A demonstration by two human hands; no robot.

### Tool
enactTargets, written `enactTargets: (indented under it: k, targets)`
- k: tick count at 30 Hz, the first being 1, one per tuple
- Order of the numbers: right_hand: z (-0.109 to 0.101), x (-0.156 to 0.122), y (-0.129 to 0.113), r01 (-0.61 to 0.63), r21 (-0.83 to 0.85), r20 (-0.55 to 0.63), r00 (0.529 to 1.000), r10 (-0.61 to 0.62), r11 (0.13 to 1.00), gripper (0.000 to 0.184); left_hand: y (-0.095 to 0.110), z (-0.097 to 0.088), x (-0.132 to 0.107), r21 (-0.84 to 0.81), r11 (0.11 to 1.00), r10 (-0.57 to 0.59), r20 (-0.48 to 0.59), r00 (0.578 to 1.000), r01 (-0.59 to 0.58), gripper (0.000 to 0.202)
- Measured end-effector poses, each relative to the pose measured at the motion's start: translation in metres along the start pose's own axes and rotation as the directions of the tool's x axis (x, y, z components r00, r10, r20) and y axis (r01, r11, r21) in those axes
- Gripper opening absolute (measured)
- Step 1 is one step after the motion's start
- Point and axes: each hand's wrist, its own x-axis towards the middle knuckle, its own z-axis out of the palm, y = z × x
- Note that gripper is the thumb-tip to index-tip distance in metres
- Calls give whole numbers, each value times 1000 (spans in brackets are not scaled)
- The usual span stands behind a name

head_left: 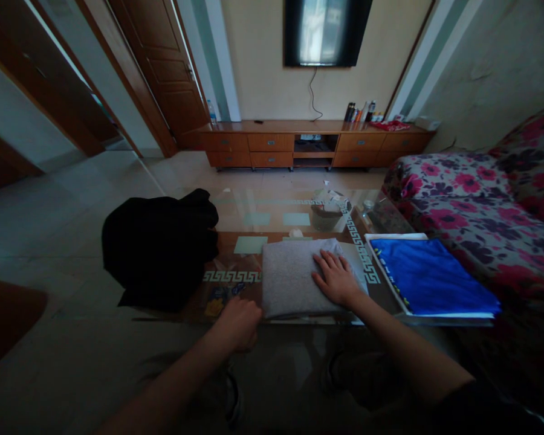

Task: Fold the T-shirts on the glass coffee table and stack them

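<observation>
A grey garment [294, 278], folded into a neat rectangle, lies on the glass coffee table [226, 260] in front of me. My right hand [336, 279] rests flat on its right part, fingers spread. By the garment's front left corner is my left hand [240, 320], its fingers curled closed at the table's front edge. Anything inside those fingers is hidden. To the right lies a folded blue cloth [435, 275] on white layers. A heap of black clothing [158, 248] covers the table's left end.
Under the glass, a waste bin [329, 214] with crumpled paper shows near the far side. A flowered sofa [471, 205] stands at the right. Along the far wall runs a low wooden cabinet [272, 142] with bottles, below a television [326, 30].
</observation>
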Motion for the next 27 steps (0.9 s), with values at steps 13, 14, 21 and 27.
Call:
enactTargets:
  k: [13,14,21,27]
  targets:
    - [1,-1,1,7,11,-3,1000,-7,1000,63,29,38,46,-66,984,123,-425,897,-167,71]
    - [2,-1,2,8,11,-2,1000,-8,1000,63,28,42,47,-58,982,141,-416,898,-181,73]
    - [-3,3,9,-17,49,-10,1000,18,999,62,26,42,43,-26,979,175,-397,901,-202,80]
    - [-20,13,56,-511,190,-44,848,528,838,77,36,36,37,7,970,228,-391,892,-245,70]
